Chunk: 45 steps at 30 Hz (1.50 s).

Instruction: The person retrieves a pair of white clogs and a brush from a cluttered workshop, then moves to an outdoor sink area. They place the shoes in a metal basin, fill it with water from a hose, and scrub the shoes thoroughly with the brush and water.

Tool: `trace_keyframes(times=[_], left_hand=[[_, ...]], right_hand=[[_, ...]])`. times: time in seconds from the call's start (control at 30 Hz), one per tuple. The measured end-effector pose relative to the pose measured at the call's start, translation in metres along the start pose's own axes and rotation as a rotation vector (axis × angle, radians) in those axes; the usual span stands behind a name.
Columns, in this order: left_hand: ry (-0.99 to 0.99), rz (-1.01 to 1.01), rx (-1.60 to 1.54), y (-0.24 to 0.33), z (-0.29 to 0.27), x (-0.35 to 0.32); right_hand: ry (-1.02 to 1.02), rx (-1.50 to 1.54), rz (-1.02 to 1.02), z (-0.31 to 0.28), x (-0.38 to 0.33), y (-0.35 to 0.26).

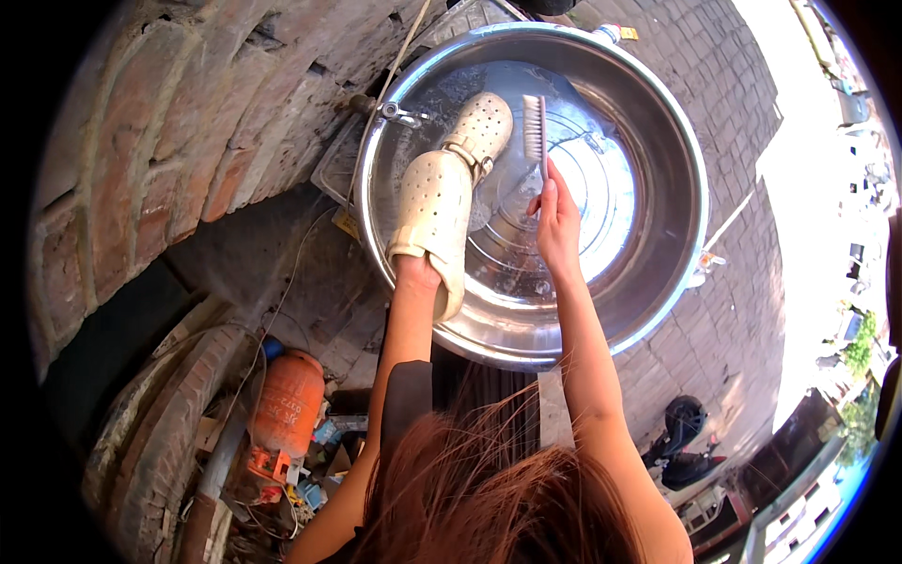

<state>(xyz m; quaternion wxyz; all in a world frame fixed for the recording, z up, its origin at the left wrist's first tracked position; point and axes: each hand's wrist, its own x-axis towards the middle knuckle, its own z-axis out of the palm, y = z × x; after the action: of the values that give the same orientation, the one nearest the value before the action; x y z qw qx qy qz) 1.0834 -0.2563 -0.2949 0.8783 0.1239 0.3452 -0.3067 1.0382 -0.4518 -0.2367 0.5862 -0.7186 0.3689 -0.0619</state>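
Observation:
My left hand (419, 273) is pushed into the opening of a cream clog (436, 202) with small holes, so its fingers are hidden. The clog is held over the left side of a large round metal basin (691, 141). Just beyond its toe is a second cream clog (486, 122), partly covered by the first. In my right hand (558, 224) is a brush (535, 132) with pale bristles, gripped by its thin handle. Its bristles face left toward the far clog, with a gap between them. Shallow water with some bubbles lies in the basin.
A metal tap or valve (398, 115) sits at the basin's left rim. Along the left runs a brick wall (141, 141). Lower left are an orange gas cylinder (287, 404), an old tyre (174, 442) and clutter. Grey paving (723, 103) extends to the right.

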Motion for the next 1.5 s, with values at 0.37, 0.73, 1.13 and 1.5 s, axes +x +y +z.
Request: trace_keyframes(times=[0.37,0.73,1.13,1.5], left_hand=[[0.013,-0.069,0.151,-0.043,0.036,0.003],[-0.154,-0.171,0.050,-0.040,0.026,0.026],[-0.114,-0.308,0.396,-0.040,0.027,0.027],[-0.181,-0.631,0.713,-0.026,0.046,0.045]], right_hand=[[-0.012,-0.570,-0.177,-0.027,-0.045,-0.019],[-0.029,-0.610,-0.272,-0.049,-0.102,-0.004],[0.214,-0.484,-0.178,-0.083,-0.080,-0.044],[-0.305,-0.157,0.130,-0.135,-0.001,-0.011]])
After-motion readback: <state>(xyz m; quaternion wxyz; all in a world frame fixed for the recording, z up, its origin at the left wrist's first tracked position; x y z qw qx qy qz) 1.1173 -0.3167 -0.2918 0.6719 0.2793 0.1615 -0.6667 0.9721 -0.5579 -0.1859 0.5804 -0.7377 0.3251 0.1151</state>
